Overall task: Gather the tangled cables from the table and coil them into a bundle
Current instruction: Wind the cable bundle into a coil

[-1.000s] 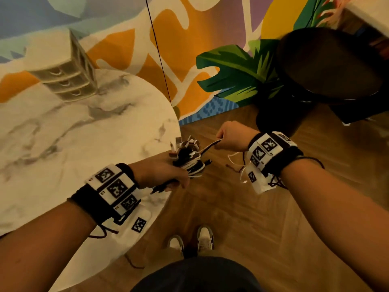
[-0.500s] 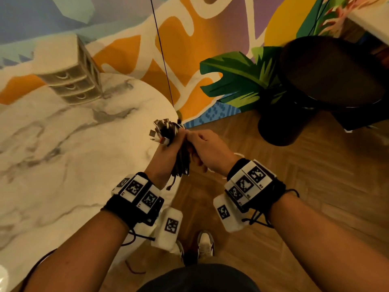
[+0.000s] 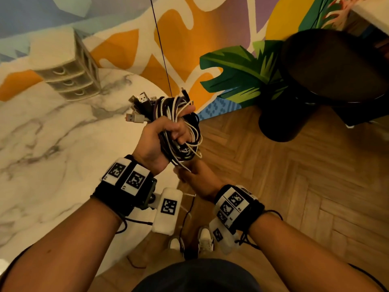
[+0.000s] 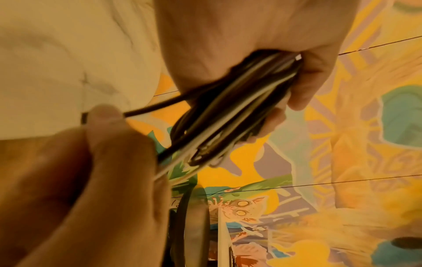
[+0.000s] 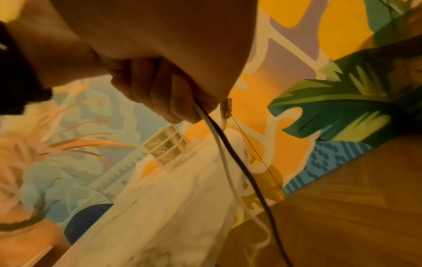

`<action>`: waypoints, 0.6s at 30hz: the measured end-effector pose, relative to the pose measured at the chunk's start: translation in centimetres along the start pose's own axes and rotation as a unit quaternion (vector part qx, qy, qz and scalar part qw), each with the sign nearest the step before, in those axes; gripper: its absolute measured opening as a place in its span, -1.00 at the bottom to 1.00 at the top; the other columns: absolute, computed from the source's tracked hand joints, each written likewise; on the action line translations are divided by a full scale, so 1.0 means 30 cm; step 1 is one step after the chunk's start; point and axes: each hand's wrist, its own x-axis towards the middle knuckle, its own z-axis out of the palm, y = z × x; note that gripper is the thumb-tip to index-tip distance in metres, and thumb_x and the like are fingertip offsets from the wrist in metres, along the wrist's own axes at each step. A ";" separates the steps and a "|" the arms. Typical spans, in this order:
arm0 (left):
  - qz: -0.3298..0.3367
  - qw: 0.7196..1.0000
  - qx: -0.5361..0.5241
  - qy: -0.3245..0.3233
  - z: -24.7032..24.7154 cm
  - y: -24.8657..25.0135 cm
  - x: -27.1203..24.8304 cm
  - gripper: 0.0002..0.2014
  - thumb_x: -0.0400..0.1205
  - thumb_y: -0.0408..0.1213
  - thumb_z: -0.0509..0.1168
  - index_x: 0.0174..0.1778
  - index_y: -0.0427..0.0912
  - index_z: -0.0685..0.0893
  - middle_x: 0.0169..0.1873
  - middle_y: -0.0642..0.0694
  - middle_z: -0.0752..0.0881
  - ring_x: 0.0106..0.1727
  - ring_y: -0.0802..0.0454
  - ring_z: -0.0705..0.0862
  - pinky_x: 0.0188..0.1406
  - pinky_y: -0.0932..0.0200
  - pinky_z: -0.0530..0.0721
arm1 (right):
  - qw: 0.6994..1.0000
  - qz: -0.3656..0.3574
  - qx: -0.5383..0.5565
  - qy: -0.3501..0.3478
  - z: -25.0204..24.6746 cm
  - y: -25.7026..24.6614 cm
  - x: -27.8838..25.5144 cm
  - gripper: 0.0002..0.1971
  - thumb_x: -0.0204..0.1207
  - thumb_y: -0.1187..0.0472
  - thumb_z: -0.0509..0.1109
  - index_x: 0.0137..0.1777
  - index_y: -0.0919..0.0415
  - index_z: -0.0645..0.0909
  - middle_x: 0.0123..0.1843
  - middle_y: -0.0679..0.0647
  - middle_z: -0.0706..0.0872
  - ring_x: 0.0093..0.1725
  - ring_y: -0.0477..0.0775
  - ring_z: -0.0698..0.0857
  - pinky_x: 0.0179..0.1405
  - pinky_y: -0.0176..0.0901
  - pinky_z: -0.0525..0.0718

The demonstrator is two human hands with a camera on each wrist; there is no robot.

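Up near the middle of the head frame, the left hand is clamped around the cables, its fingers curled through a thick coil of black and white loops held in the air just past the edge of the bench. Several plug ends stick out of the coil toward the upper left, over the marble top. Below and slightly right of it, the right hand pinches loose strands that run down out of the coil's lower end; the two hands are almost touching. From the left wrist, the coil shows as a flat sheaf of dark and pale strands gripped between palm and fingers, with one dark strand leading off to the left into the right hand's fingertips. From the right wrist, the right hand is closed on a white strand and a black strand, which hang side by side toward the lower right of that frame; a small pale plug dangles just beside the fingers. A small drawer unit stands on the bench at the upper left, well apart from the hands. A dark round stool sits on the wooden floor at the upper right, before a painted wall.
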 end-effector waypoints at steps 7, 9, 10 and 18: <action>-0.049 0.997 0.033 -0.053 -0.047 0.007 -0.030 -0.33 0.20 -0.22 0.42 0.25 -0.40 0.59 -0.62 0.01 0.31 -0.55 0.08 0.29 -0.33 0.16 0.42 | 0.994 -0.030 0.039 0.097 -0.030 0.064 0.005 -0.50 0.41 0.30 0.51 0.30 0.02 0.44 0.07 0.21 0.73 -0.02 0.20 0.74 0.00 0.19 0.74; -0.051 0.997 0.039 -0.036 -0.068 0.004 -0.034 -0.33 0.18 -0.21 0.44 0.23 -0.40 0.60 -0.62 0.01 0.31 -0.56 0.08 0.30 -0.34 0.15 0.38 | 0.992 -0.054 0.030 0.108 -0.057 0.082 0.006 -0.29 0.34 0.31 0.56 0.40 -0.12 0.30 0.05 0.11 0.70 -0.08 0.13 0.76 -0.11 0.16 0.78; -0.051 0.998 0.042 -0.024 -0.077 0.004 -0.033 -0.34 0.17 -0.20 0.44 0.21 -0.39 0.62 -0.63 0.01 0.31 -0.56 0.09 0.30 -0.35 0.15 0.36 | 0.993 -0.062 0.028 0.101 -0.067 0.082 0.002 -0.23 0.33 0.32 0.56 0.44 -0.13 0.26 0.04 0.07 0.68 -0.13 0.08 0.77 -0.17 0.09 0.79; -0.057 0.996 0.033 -0.065 -0.088 0.031 -0.034 -0.43 0.21 -0.24 0.38 0.16 -0.39 0.64 -0.65 0.03 0.35 -0.60 0.09 0.30 -0.39 0.14 0.38 | 0.960 -0.070 -0.078 0.262 -0.131 0.104 0.020 -0.27 0.46 0.27 0.48 0.49 -0.26 0.22 -0.07 -0.25 0.59 -0.46 -0.28 0.58 -0.43 -0.46 0.51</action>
